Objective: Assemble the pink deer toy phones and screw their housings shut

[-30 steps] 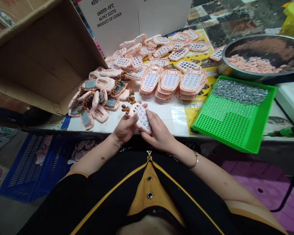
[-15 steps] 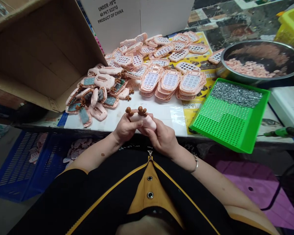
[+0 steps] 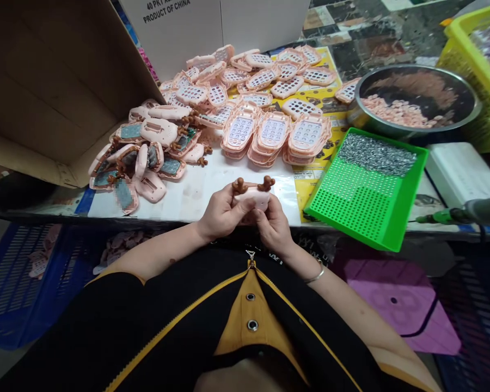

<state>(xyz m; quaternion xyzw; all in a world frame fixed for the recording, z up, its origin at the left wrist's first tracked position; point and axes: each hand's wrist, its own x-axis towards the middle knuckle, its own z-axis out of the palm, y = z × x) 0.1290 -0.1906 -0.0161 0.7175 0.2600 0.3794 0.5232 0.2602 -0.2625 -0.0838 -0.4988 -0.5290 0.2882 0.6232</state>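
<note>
Between my two hands is a pink toy phone shell (image 3: pixel 251 197) with two brown antler-like knobs standing up along its far edge. My left hand (image 3: pixel 222 213) wraps its left side, thumb lying across the near face. On the other side my right hand (image 3: pixel 275 224) grips the right end, fingers curled around it. The shell's underside is hidden by my fingers. Just beyond my hands stand three short stacks of pink shells with keypads (image 3: pixel 273 133). To the left lies a heap of pink shells with brown knobs (image 3: pixel 159 130), some showing grey insides.
A green perforated tray (image 3: pixel 351 212) of small metal screws sits at right, before a steel bowl (image 3: pixel 418 128) of small pink parts. More pink keypad shells (image 3: pixel 261 79) lie behind. A cardboard box (image 3: pixel 57 71) leans at left. A green-tipped tool (image 3: pixel 441 216) lies right.
Both hands have turned the shell so its antler knobs sit further right and more level. My view has shifted slightly, moving the table items left.
</note>
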